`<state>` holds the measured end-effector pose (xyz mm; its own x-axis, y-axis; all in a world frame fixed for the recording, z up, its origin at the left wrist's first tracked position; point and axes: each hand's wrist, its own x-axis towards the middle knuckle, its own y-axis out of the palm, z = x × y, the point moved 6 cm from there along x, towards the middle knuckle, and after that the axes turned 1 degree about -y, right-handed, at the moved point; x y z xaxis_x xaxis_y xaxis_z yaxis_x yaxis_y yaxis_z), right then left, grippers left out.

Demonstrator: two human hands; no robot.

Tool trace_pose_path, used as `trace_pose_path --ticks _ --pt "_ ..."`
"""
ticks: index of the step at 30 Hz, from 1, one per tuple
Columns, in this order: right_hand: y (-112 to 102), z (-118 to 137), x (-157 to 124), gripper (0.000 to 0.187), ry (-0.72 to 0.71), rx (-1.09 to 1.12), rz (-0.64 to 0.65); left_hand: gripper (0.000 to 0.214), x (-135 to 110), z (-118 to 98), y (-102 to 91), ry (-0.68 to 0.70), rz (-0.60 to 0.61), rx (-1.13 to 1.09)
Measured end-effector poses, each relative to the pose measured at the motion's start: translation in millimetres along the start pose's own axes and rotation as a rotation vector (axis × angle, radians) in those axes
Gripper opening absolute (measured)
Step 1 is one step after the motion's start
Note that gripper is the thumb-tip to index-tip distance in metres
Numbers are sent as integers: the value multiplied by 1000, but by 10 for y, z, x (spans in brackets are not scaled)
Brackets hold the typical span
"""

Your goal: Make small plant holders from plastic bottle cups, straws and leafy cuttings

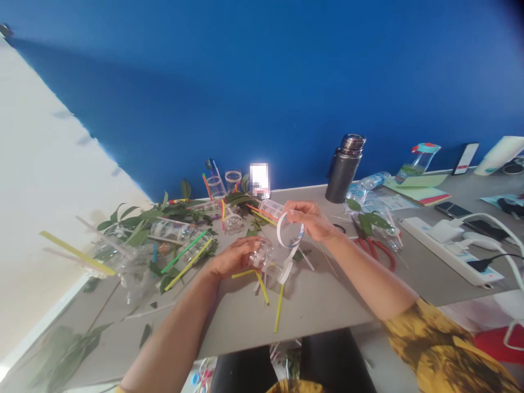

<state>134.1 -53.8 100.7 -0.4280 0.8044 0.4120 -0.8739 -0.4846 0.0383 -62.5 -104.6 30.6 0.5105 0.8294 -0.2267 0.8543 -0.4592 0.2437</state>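
Grey tabletop (pixel 319 305) before a blue wall (pixel 245 93) bore scattered leaves (pixel 135 232) and straws (pixel 278 308). Left hand (pixel 233 257) gripped a clear plastic bottle section (pixel 262 254); right hand (pixel 309 219) pinched a white paper strip (pixel 285 229).

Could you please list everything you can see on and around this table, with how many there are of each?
Blue wall: one, deep blue, behind the table.
Table: one, grey, under everything.
Vacuum flask: one, dark grey with steel top, at the table's back edge.
Pliers: one pair, red handles, right of the hands.
Power strip: one, white, far right.
Smartphones: two, dark, far right.
Plastic cups: two, clear, back left.
Leafy sprigs: several, green, left of the hands.
Drinking straws: many, mostly yellow and green, around the hands.
White strip: one, white, looped, in the right hand.
Plastic bottle piece: one, clear, in the left hand.
Left hand: one, bare, on the bottle piece.
Right hand: one, bare, on the strip.
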Motion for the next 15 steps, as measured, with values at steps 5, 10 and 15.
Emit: trace_pose_path --ticks 5,10,15 --pt "-280 -364 -9 39 195 -167 -61 61 -10 34 -48 -68 -6 187" --pt "-601 -356 -105 27 348 -760 -72 66 -27 40 -74 -144 -49 325" --pt "-1126 -45 -334 27 648 -1546 -16 69 -23 23 -80 -150 -86 355"
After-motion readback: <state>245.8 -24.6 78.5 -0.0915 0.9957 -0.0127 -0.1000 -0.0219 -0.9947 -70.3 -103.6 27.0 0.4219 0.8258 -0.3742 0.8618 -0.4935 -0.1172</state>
